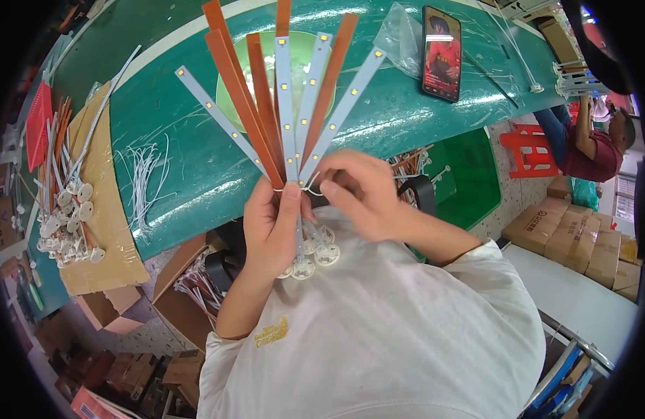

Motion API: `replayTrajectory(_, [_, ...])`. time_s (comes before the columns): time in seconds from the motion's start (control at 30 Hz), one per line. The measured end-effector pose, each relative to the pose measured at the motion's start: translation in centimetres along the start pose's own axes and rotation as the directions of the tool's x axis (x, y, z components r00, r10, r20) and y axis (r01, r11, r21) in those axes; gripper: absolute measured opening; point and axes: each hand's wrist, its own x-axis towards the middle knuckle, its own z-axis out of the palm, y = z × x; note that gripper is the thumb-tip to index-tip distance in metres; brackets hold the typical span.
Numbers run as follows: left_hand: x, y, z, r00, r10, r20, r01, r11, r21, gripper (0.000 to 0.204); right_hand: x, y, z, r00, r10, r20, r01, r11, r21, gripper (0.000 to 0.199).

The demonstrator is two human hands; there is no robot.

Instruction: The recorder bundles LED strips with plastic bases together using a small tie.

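Note:
My left hand (270, 227) is closed around the lower part of a bundle of LED strips (288, 105). The strips fan out upward; some show pale faces with yellow LEDs, others orange-brown sides. Round white discs (303, 269) hang from the lower ends, below my fingers. A thin white tie (311, 184) passes around the bundle just above my left thumb. My right hand (364, 199) pinches that tie at the bundle's right side, its fingers slightly blurred. Behind the strips stands a light green bowl (228, 94) of small whitish parts, partly hidden.
Loose white ties (146, 185) lie left on the green table (183, 133). More disc-ended strips (67, 216) are heaped on cardboard (123, 237). A phone (441, 59) and clear plastic bag (399, 45) are at the far right. A green bin (473, 185), red stool (528, 150) and another person (602, 143) are beyond.

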Motion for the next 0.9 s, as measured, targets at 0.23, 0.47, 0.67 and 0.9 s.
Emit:
replayTrajectory(0.23, [0.1,-0.4,-0.1,0.998,0.031,0.046,-0.029,0.999,-0.044,0.019,1.8,1.2,-1.3,0.773,-0.588,0.238,0.629,0.663,-0.406,0.028])
replayTrajectory(0.47, [0.1,-0.1,-0.3,0.998,0.048,0.051,-0.047,0.999,-0.024,0.02,0.5,1.5,1.1,0.883,-0.456,0.108,0.462,0.809,-0.363,0.014])
replayTrajectory(0.67, [-0.3,0.6,0.2,0.992,0.11,0.056,-0.115,0.989,0.091,0.018,-0.4,-1.9,0.3,0.846,0.452,0.282,-0.524,0.801,0.289,0.013])
replayTrajectory(0.9, [-0.3,0.0,-0.4,0.999,-0.02,-0.04,0.017,0.996,-0.09,0.018,1.3,-0.5,-0.3,0.954,-0.294,0.056,0.292,0.872,-0.392,0.025])
